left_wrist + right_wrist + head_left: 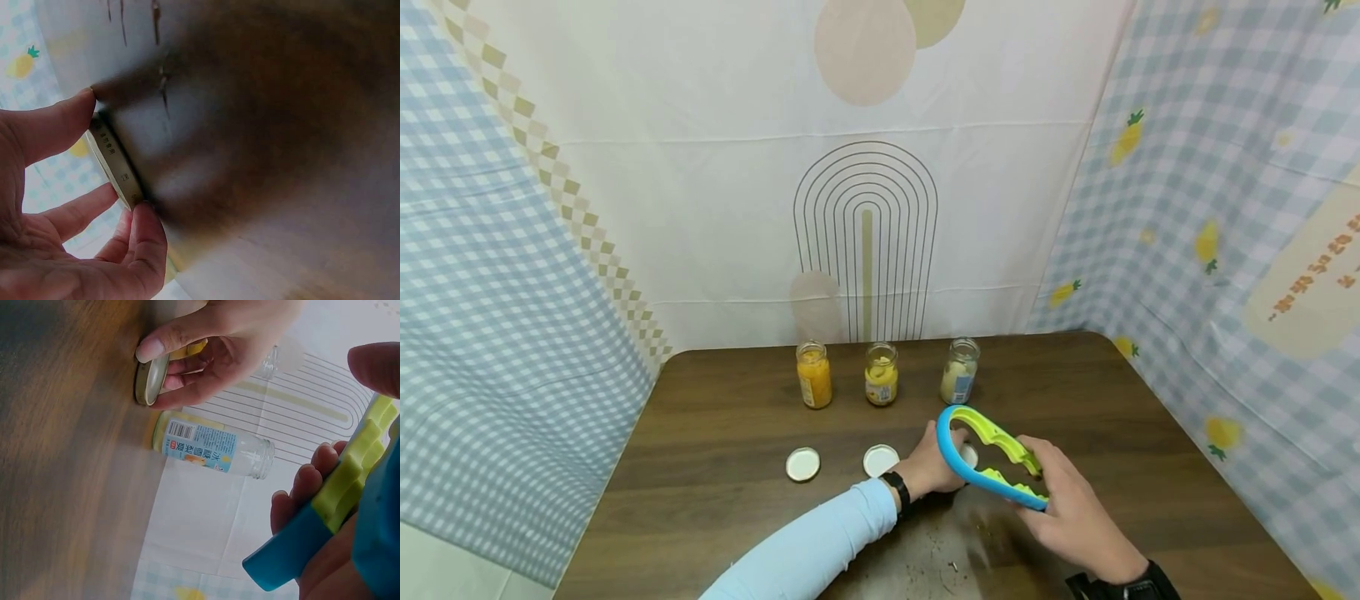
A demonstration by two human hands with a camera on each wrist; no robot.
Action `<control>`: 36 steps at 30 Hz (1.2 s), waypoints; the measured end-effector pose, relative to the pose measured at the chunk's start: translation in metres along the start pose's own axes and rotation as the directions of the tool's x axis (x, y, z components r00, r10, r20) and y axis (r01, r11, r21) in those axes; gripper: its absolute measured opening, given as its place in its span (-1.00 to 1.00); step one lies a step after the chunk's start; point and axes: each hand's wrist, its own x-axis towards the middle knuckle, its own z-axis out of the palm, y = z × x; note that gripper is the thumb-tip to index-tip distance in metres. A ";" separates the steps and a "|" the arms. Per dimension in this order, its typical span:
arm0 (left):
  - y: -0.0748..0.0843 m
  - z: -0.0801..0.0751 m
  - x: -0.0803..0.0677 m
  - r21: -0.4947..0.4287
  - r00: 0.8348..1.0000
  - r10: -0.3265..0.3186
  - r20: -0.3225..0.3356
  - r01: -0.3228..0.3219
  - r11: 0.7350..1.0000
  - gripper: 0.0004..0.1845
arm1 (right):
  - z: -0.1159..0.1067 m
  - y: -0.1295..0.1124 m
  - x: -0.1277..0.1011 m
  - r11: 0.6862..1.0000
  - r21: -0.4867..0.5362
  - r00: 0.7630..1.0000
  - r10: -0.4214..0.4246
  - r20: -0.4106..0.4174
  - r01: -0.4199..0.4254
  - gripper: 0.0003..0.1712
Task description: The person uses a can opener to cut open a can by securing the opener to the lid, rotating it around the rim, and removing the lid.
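Head view: lid (pixel 968 455) on the table (pixel 715 467), pinched by left hand (pixel 934 467); jar opener (pixel 988 457) gripped in right hand (pixel 1075 512).

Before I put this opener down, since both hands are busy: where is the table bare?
Bare wood lies left of the orange jar and loose lid, and right of the pale jar out to the table edge. Crowded: around the left hand and right hand.

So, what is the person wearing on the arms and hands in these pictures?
The left arm wears a long light blue sleeve down to the wrist, and a black band with a dark face, like a watch, sits just before the left hand. The right hand is bare, with a black band at its wrist. Neither hand wears gloves; no rings show.
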 end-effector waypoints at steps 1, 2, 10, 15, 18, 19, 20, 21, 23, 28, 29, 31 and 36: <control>-0.003 0.005 0.003 -0.003 1.000 -0.005 0.002 0.005 1.000 -0.62 | 0.000 0.000 0.000 1.000 0.000 1.000 -0.001 0.001 0.001 -0.15; -0.009 0.012 0.007 -0.012 1.000 -0.013 0.004 0.013 1.000 -0.61 | 0.000 0.000 0.000 1.000 -0.002 1.000 -0.002 0.001 0.002 -0.16; -0.038 0.050 0.020 -0.079 0.994 0.008 -0.105 -0.017 0.997 -0.54 | 0.003 -0.001 -0.001 0.999 -0.022 1.000 -0.025 -0.019 0.025 -0.17; -0.018 0.013 -0.015 -0.256 0.986 0.007 -0.166 -0.050 0.965 -0.49 | 0.004 0.000 -0.002 0.998 -0.053 0.998 -0.047 -0.052 0.044 -0.15; -0.007 -0.010 -0.038 -0.289 0.986 -0.080 -0.149 0.034 0.957 -0.54 | 0.003 0.000 -0.002 0.994 -0.084 0.994 -0.079 -0.078 0.072 -0.13; -0.006 -0.015 -0.045 -0.285 0.983 -0.116 -0.143 0.071 0.956 -0.51 | 0.003 -0.001 -0.002 0.992 -0.092 0.992 -0.092 -0.086 0.084 -0.12; -0.006 -0.019 -0.053 -0.274 0.979 -0.145 -0.144 0.102 0.956 -0.45 | 0.002 -0.001 -0.002 0.991 -0.097 0.990 -0.105 -0.092 0.096 -0.11; -0.005 -0.024 -0.061 -0.253 0.975 -0.164 -0.148 0.123 0.960 -0.39 | 0.002 -0.001 -0.003 0.989 -0.103 0.989 -0.115 -0.097 0.105 -0.11; -0.006 -0.033 -0.079 -0.265 0.963 -0.231 -0.136 0.189 0.946 -0.16 | 0.002 -0.002 -0.002 0.986 -0.114 0.986 -0.136 -0.102 0.124 -0.10; -0.007 -0.054 -0.126 -0.319 0.947 -0.293 -0.134 0.239 0.917 -0.12 | 0.001 -0.007 -0.002 0.979 -0.142 0.981 -0.162 -0.106 0.146 -0.10; -0.006 -0.058 -0.134 -0.330 0.943 -0.301 -0.138 0.243 0.912 -0.11 | 0.001 -0.007 -0.002 0.978 -0.145 0.981 -0.163 -0.105 0.147 -0.11; -0.005 -0.063 -0.150 -0.348 0.937 -0.310 -0.162 0.240 0.906 -0.12 | 0.001 -0.009 -0.004 0.978 -0.150 0.981 -0.163 -0.105 0.146 -0.10; -0.001 -0.067 -0.174 -0.350 0.923 -0.325 -0.205 0.241 0.905 -0.13 | 0.003 -0.010 -0.006 0.976 -0.164 0.980 -0.161 -0.113 0.141 -0.10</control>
